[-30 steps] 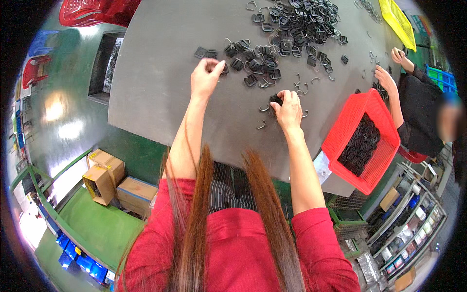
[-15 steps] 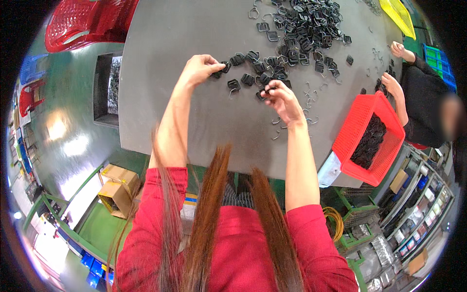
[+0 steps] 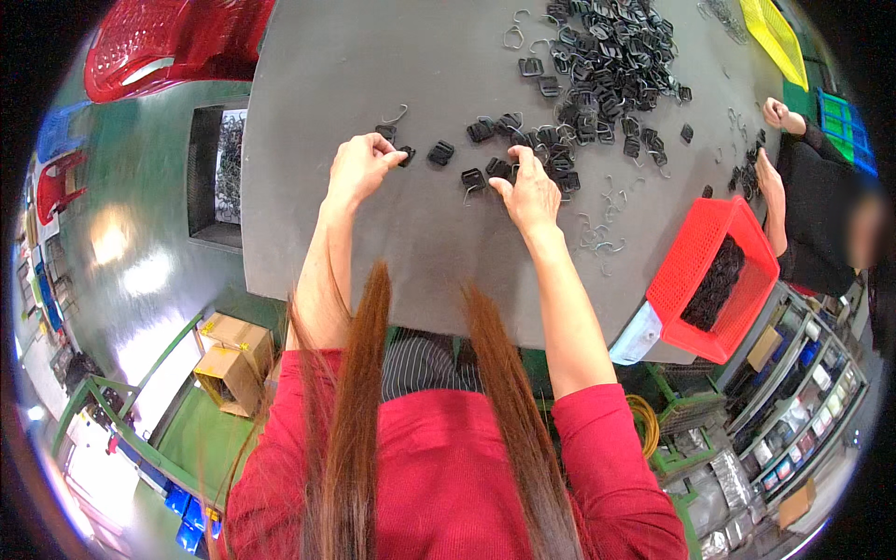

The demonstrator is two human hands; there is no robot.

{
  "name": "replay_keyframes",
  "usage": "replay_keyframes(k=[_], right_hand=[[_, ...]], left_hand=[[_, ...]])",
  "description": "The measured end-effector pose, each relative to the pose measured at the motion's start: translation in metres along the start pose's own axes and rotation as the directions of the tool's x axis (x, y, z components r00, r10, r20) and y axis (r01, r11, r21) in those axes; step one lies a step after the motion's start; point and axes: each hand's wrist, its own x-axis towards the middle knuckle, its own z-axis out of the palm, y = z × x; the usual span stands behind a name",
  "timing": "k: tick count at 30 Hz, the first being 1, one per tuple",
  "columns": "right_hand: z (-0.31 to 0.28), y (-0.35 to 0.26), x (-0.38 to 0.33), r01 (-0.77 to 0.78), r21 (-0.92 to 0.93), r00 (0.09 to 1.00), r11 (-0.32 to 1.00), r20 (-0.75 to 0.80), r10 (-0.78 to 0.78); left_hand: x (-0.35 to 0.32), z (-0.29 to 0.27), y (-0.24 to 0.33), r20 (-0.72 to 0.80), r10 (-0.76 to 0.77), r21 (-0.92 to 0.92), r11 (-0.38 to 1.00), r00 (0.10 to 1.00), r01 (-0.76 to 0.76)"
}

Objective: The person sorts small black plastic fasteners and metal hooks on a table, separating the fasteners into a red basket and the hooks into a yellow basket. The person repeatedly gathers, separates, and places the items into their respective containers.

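My left hand (image 3: 358,170) is closed in a pinch on a small black plastic buckle (image 3: 407,156) above the grey table. Just beyond its fingertips lies another black buckle with a wire hook (image 3: 396,116). To the right sits a lone buckle (image 3: 441,152). My right hand (image 3: 530,194) has thumb and fingers apart, reaching over a loose cluster of buckles; one buckle (image 3: 498,169) lies between its thumb and index finger, and I see no grip on it. A buckle with its hook (image 3: 473,179) rests left of that thumb.
A large pile of black buckles (image 3: 616,61) covers the far middle of the table (image 3: 373,56). Loose wire hooks (image 3: 597,233) lie right of my right hand. A red basket (image 3: 719,215) of black parts stands at the right edge, near a co-worker's hands (image 3: 773,173).
My left hand has shifted left and slightly nearer, and a hooked buckle now shows beside it. My right hand's fingers have spread from a curled pose near a buckle. The view has shifted slightly.
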Motion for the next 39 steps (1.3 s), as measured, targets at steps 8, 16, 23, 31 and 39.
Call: replay_keyframes(k=[8, 16, 23, 31, 39], right_hand=[[-0.022, 0.023, 0.009, -0.499, 0.701, 0.793, 0.510, 0.606, -0.056], [-0.023, -0.021, 0.062, -0.077, 0.432, 0.921, 0.899, 0.376, -0.101], [-0.015, -0.035, 0.068, 0.303, -0.145, 0.922, 0.942, 0.293, -0.251], [-0.029, -0.037, 0.029, -0.544, 0.823, 0.777, 0.163, 0.568, -0.273], [0.071, -0.145, 0.056, 0.088, -0.119, 0.959, 0.989, 0.278, -0.052]], left_hand=[[-0.007, -0.015, -0.043, 0.192, 0.582, -0.981, 0.081, 0.790, 0.178], [0.004, 0.054, 0.002, -0.143, 0.006, -0.440, 0.895, 0.990, -0.069], [-0.005, 0.090, 0.016, -0.350, 0.131, -0.058, 0.985, 0.927, -0.161], [-0.028, 0.034, -0.074, 0.333, 0.311, -0.921, 0.311, 0.890, 0.236], [-0.023, 0.003, -0.106, 0.063, 0.175, -0.993, -0.086, 0.983, 0.079]])
